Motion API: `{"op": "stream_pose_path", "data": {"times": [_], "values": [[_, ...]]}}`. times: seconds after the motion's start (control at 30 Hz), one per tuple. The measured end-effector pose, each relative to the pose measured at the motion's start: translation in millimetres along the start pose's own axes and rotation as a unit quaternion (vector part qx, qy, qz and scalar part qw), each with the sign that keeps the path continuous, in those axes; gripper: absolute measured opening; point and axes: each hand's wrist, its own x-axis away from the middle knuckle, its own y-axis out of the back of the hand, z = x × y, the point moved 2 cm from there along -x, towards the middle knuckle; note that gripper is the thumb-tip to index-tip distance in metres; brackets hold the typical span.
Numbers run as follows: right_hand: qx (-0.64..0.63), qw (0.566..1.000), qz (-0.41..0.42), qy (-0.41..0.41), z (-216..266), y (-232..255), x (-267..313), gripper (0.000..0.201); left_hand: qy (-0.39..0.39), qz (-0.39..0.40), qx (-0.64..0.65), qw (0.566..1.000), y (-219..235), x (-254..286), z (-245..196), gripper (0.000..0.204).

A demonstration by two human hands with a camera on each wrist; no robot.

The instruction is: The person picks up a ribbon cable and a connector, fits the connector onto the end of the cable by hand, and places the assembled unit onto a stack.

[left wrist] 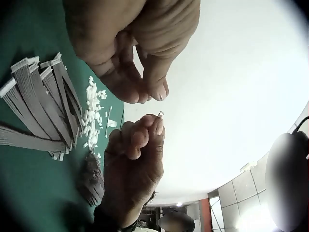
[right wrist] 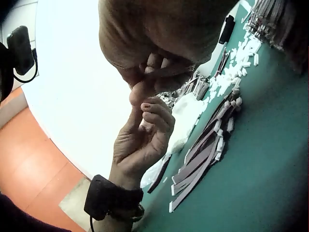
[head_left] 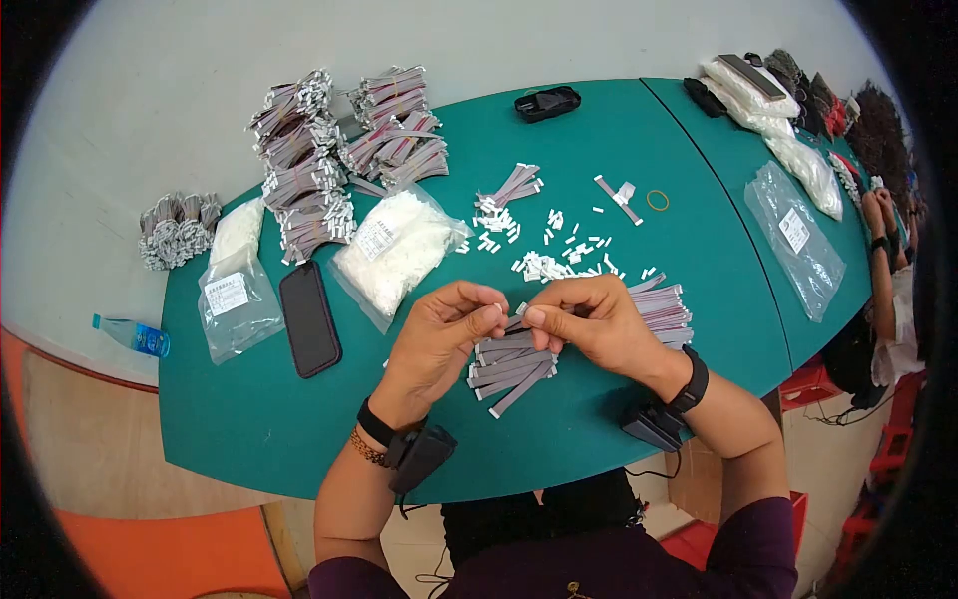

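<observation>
Both hands are raised over the green table, fingertips close together. My right hand (head_left: 599, 324) pinches a small white plastic piece (left wrist: 161, 115) between thumb and forefinger, its other fingers curled. Opposite it, my left hand (head_left: 439, 334) has thumb and forefinger pressed together, a tiny whitish piece (head_left: 499, 307) showing at their tips. Below the hands lie flat grey ribbon cables (head_left: 514, 371) with white end connectors. More ribbon cables (head_left: 664, 311) lie in a bundle beyond the right hand. Loose white connector pieces (head_left: 544, 268) are scattered just past the fingertips.
A clear bag of white pieces (head_left: 394, 250) and a dark phone (head_left: 310, 319) lie left. Bundled cables (head_left: 304, 170) are stacked at the back left. A black case (head_left: 547, 104) and a rubber band (head_left: 658, 201) lie farther back. Another person's hands (head_left: 878, 210) are at far right.
</observation>
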Motion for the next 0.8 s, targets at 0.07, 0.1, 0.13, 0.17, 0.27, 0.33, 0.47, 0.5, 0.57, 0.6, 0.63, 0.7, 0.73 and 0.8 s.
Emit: {"op": "stream_pose_path", "data": {"times": [0.07,0.1,0.13,0.17,0.27,0.33,0.47,0.5,0.57,0.6,0.63,0.7,0.73,0.8], "values": [[0.001,1.0,0.006,-0.004,-1.4,-0.2,-0.2,0.016,0.018,0.004,0.011,1.0,2.2,0.3,0.5,0.014],[0.002,1.0,0.009,-0.006,-1.8,0.0,-0.3,0.016,0.028,0.007,0.012,1.0,3.2,0.2,0.6,0.014],[0.004,1.0,0.013,-0.007,-1.7,-0.1,-0.3,0.016,0.039,0.01,0.014,0.999,4.1,0.1,0.8,0.014],[0.006,1.0,0.017,-0.007,-1.5,-0.3,-0.3,0.016,0.046,0.014,0.019,0.999,5.3,-0.1,1.0,0.014],[0.012,1.0,0.023,-0.013,-2.9,-1.6,0.2,0.016,0.061,0.02,0.033,0.997,6.9,-0.1,1.6,0.015],[0.013,0.999,0.027,-0.014,-3.5,-1.4,0.3,0.016,0.066,0.016,0.039,0.997,4.9,0.1,2.3,0.018],[0.01,0.999,0.031,-0.013,-3.1,-0.5,-0.4,0.016,0.065,0.024,0.039,0.997,2.2,0.5,0.0,0.018],[0.011,0.999,0.032,-0.013,-3.0,-0.5,-0.4,0.016,0.07,0.027,0.035,0.997,3.7,0.7,-0.4,0.018],[0.009,0.999,0.036,-0.013,-3.1,-0.5,-0.6,0.016,0.074,0.032,0.032,0.996,4.2,0.4,-0.8,0.018],[0.008,0.999,0.038,-0.014,-3.3,-0.6,-0.4,0.016,0.074,0.033,0.032,0.996,3.5,0.1,-0.9,0.019],[0.009,0.999,0.04,-0.012,-3.2,-0.9,-0.1,0.017,0.073,0.034,0.032,0.996,3.2,0.0,-0.8,0.019],[0.011,0.999,0.045,-0.009,-2.8,-1.6,0.1,0.017,0.075,0.035,0.026,0.996,4.0,0.2,-0.6,0.02],[0.009,0.999,0.045,-0.01,-3.0,-1.7,0.1,0.017,0.076,0.035,0.024,0.996,4.2,0.1,-0.4,0.02],[0.006,0.999,0.046,-0.012,-3.6,-1.8,0.1,0.017,0.074,0.037,0.017,0.996,2.4,0.2,-1.0,0.02]]}}
